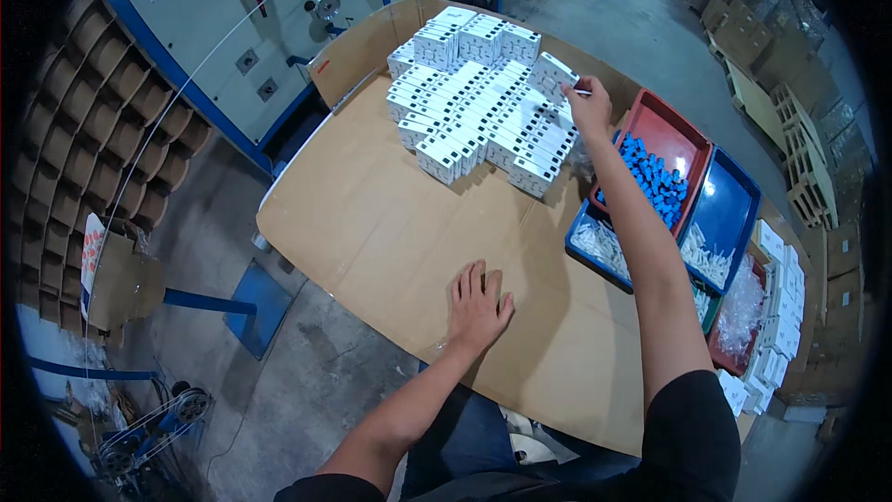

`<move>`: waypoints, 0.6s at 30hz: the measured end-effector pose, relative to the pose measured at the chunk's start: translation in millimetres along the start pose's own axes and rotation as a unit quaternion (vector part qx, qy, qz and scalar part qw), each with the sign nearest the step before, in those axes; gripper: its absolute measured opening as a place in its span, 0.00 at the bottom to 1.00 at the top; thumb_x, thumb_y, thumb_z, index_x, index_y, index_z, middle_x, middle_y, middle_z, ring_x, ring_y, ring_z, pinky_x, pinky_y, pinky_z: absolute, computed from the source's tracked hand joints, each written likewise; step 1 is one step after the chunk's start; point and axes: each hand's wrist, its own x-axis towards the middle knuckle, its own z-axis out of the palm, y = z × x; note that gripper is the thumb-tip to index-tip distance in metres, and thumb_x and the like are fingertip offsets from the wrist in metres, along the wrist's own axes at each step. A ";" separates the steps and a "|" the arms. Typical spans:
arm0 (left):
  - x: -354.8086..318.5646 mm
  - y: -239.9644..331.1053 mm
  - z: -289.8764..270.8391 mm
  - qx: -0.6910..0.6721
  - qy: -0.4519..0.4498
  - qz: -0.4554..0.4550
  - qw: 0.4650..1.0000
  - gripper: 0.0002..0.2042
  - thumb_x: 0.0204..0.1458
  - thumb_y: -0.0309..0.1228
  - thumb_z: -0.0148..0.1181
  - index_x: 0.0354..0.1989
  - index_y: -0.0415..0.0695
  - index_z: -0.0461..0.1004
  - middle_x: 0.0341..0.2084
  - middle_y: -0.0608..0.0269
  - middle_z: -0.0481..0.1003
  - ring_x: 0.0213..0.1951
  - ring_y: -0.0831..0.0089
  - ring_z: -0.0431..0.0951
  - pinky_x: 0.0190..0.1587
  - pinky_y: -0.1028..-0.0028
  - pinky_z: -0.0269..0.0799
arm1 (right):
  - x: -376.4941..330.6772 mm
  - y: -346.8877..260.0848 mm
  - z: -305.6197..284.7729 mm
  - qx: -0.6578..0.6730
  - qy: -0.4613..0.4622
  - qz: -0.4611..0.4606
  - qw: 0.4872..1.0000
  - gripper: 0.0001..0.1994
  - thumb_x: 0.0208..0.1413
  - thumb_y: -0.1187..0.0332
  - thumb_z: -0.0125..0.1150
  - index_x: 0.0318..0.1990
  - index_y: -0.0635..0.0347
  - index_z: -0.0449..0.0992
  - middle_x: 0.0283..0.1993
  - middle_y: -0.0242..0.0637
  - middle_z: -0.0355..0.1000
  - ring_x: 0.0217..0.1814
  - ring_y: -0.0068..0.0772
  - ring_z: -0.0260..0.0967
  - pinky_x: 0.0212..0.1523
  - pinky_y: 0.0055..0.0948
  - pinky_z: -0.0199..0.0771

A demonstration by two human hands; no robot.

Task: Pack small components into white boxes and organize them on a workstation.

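Observation:
My right hand (591, 108) is stretched out to the far side of the table, its fingers closed on a small white box (553, 77) with printing on its face. That box is tilted above the right side of a large group of similar white boxes (465, 98), packed in rows with some stacked higher at the back. A small white tip shows by my right fingertips; I cannot tell what it belongs to. My left hand (478, 305) lies flat and holds nothing, fingers spread on the cardboard-covered tabletop (372, 214) near its front edge.
Right of my right forearm stand a red tray (692, 135) with blue small parts (655, 177) and blue trays (743, 188) with white slim pieces (706, 256). Beyond are clear plastic bags (741, 311) and more white boxes (785, 302). A raised cardboard flap (358, 51) borders the back left.

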 end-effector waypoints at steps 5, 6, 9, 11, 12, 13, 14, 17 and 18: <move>1.9 2.8 -4.0 -0.008 -0.009 -0.008 1.000 0.26 0.56 0.47 0.61 0.58 0.42 0.72 0.63 0.43 0.65 0.67 0.47 0.61 0.69 0.48 0.55 | 43.5 6.9 47.2 -0.071 -0.005 0.000 0.997 0.16 0.52 0.64 0.75 0.43 0.64 0.80 0.41 0.46 0.82 0.43 0.46 0.81 0.46 0.40 0.79; 2.8 4.0 -3.1 -0.018 -0.003 -0.006 1.000 0.27 0.56 0.47 0.61 0.58 0.42 0.73 0.63 0.43 0.65 0.67 0.47 0.61 0.69 0.48 0.55 | 51.2 8.4 53.5 -0.070 -0.005 0.001 0.998 0.16 0.52 0.64 0.75 0.43 0.64 0.80 0.41 0.46 0.82 0.43 0.46 0.81 0.46 0.40 0.79; 6.2 4.8 -1.8 -0.026 0.005 -0.009 1.000 0.27 0.53 0.48 0.64 0.56 0.42 0.73 0.62 0.44 0.65 0.67 0.47 0.62 0.69 0.48 0.55 | 66.3 12.2 73.9 -0.102 -0.020 -0.028 0.994 0.13 0.54 0.67 0.73 0.42 0.64 0.79 0.41 0.49 0.81 0.46 0.52 0.79 0.49 0.44 0.77; 6.0 3.9 -1.3 -0.024 0.007 -0.017 1.000 0.27 0.51 0.47 0.66 0.56 0.43 0.73 0.62 0.46 0.65 0.67 0.48 0.61 0.69 0.48 0.55 | 71.1 12.3 86.9 -0.103 -0.023 -0.028 0.994 0.13 0.54 0.67 0.73 0.42 0.64 0.78 0.41 0.49 0.80 0.46 0.52 0.78 0.49 0.45 0.77; 5.8 3.3 -0.8 -0.026 0.005 -0.017 1.000 0.27 0.51 0.47 0.66 0.56 0.44 0.73 0.62 0.46 0.65 0.67 0.48 0.61 0.69 0.48 0.55 | 72.2 12.6 92.7 -0.106 -0.019 -0.030 0.994 0.13 0.54 0.67 0.73 0.42 0.64 0.78 0.41 0.49 0.80 0.46 0.53 0.78 0.49 0.46 0.76; 5.9 2.7 -0.6 -0.028 0.002 -0.015 0.999 0.28 0.51 0.48 0.66 0.56 0.44 0.73 0.62 0.46 0.65 0.67 0.48 0.61 0.69 0.48 0.56 | 73.4 15.2 97.7 -0.104 -0.021 -0.029 0.994 0.13 0.54 0.67 0.73 0.42 0.64 0.78 0.41 0.49 0.80 0.46 0.53 0.78 0.49 0.46 0.76; 5.7 2.8 -0.4 -0.026 0.002 -0.017 1.000 0.28 0.51 0.48 0.66 0.56 0.44 0.73 0.62 0.46 0.65 0.67 0.48 0.61 0.69 0.48 0.56 | 74.0 17.9 102.5 -0.111 -0.018 -0.029 0.993 0.13 0.54 0.67 0.72 0.42 0.64 0.77 0.42 0.49 0.79 0.47 0.53 0.78 0.49 0.46 0.76; 6.6 3.0 0.2 -0.022 -0.003 -0.024 0.999 0.28 0.51 0.47 0.66 0.56 0.44 0.73 0.61 0.46 0.65 0.67 0.48 0.62 0.69 0.48 0.56 | 76.2 24.8 113.9 -0.123 -0.011 -0.027 0.992 0.13 0.55 0.67 0.71 0.43 0.63 0.77 0.44 0.48 0.78 0.49 0.53 0.77 0.49 0.47 0.76; 7.9 3.4 -0.2 -0.029 -0.005 -0.021 0.999 0.27 0.51 0.47 0.66 0.56 0.44 0.73 0.62 0.46 0.65 0.67 0.48 0.62 0.69 0.48 0.55 | 78.1 27.1 114.9 -0.109 -0.009 -0.024 0.994 0.13 0.55 0.67 0.71 0.42 0.63 0.77 0.44 0.48 0.78 0.49 0.53 0.76 0.49 0.47 0.76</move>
